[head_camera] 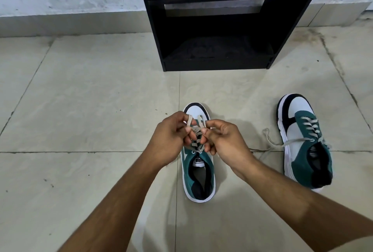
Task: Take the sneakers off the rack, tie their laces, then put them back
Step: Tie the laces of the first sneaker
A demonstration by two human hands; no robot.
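A teal, white and navy sneaker [198, 173] stands on the tiled floor in front of me, toe pointing at the rack. My left hand [170, 140] and my right hand [226, 142] meet over its tongue, each pinching a loop of its beige laces [196, 128]. The hands hide most of the lacing. A second matching sneaker [302, 140] rests to the right, its laces [272, 144] loose and trailing left across the floor. The black shoe rack [218, 29] stands beyond, its visible shelves holding no shoes.
A pale wall with a tiled skirting [70, 23] runs behind the rack. Beige floor tiles [90, 100] with dark grout lines spread to the left and right of the sneakers.
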